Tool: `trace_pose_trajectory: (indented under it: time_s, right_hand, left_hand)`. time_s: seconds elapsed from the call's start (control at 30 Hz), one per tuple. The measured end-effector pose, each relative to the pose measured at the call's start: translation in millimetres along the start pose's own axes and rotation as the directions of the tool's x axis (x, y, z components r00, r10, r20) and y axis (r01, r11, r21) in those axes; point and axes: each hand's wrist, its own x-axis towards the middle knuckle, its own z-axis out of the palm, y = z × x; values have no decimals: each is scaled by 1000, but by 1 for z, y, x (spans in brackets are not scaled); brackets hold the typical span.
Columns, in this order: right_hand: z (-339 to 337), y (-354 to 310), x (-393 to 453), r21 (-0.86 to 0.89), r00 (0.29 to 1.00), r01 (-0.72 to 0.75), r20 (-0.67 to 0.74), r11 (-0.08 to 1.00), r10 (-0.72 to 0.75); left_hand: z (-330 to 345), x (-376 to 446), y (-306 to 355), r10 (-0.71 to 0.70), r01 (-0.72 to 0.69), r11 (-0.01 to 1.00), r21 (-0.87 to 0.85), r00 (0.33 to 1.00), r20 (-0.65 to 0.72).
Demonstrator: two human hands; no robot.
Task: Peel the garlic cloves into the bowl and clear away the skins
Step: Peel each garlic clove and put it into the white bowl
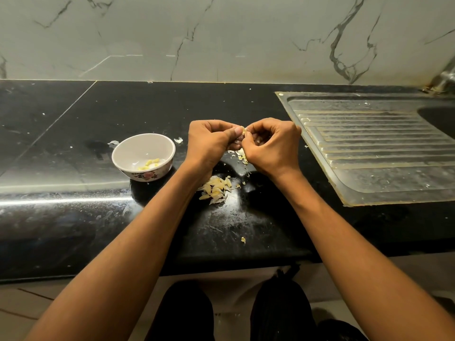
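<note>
Both hands are raised just above the black polished stone table (73, 143), thumbs meeting. Left hand (209, 141) and right hand (270, 143) each have the fingers curled in, the grip closed by pinch on one small pale garlic clove (243, 131) held between the thumb tips. Only a sliver of the clove shows; how much skin is left on it cannot be told.

White ceramic bowl with a floral band (128, 153) stands to the left of the hands, near but apart; a few yellow peeled cloves (149, 164) lie in its bottom. A heap of papery cream skins and cloves (216, 189) lies on the table under the left wrist, with loose flakes (241, 155) beneath the hands.

Handling, judged: clove is light, firm, slightly slick once bare. Skin is thin, dry and brittle; it tears rather than slides. Best hold is at the clove's ends, a nail lifting the skin at the root end. Skins will drift if swept fast.

Ribbed steel sink drainer (381, 148) lies to the right.
</note>
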Motion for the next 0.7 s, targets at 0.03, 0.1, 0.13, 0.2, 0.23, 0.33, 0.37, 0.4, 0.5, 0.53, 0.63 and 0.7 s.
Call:
trace_pose_trajectory:
  time_s: [0.03, 0.1, 0.13, 0.2, 0.23, 0.33, 0.37, 0.4, 0.5, 0.53, 0.63, 0.7]
  right_hand:
    - [0, 0, 0, 6, 1000, -4, 1, 1000, 4]
    - [0, 0, 1, 25, 1000, -21, 3, 999, 21]
    - [0, 0, 2, 34, 999, -32, 1, 999, 32]
    - [1, 0, 2, 51, 998, -58, -10, 997, 58]
    - [1, 0, 3, 62, 997, -72, -15, 996, 73]
    - [2, 1, 4, 81, 994, -105, -20, 991, 107]
    - [2, 1, 4, 84, 993, -112, -20, 990, 114]
    - [2, 1, 4, 85, 993, -116, -20, 990, 118]
    - [2, 0, 4, 89, 993, -117, -23, 989, 120]
    - [1, 0, 4, 91, 993, -117, -23, 989, 119]
    - [1, 0, 5, 99, 991, -126, -41, 987, 131]
    - [0, 0, 5, 105, 988, -140, -51, 985, 146]
  left_hand:
    - [0, 0, 0, -2, 2, 1000, -3, 1000, 1]
    - [0, 1, 1, -11, 11, 1000, -16, 1000, 11]
    - [-1, 1, 1, -15, 15, 1000, -23, 1000, 21]
    - [-1, 1, 1, -20, 21, 999, -36, 999, 38]
    - [-1, 1, 1, -20, 22, 999, -39, 999, 44]
    - [-1, 1, 1, -19, 21, 999, -40, 998, 54]
    - [-1, 1, 1, -19, 22, 999, -41, 998, 54]
    - [-1, 1, 1, -21, 23, 999, -44, 998, 55]
    - [-2, 1, 2, -29, 31, 999, -44, 998, 58]
    - [-1, 1, 2, -30, 33, 999, -42, 998, 58]
    - [-2, 1, 2, -33, 36, 999, -32, 997, 67]
    - [-2, 1, 2, -36, 38, 999, -29, 996, 76]
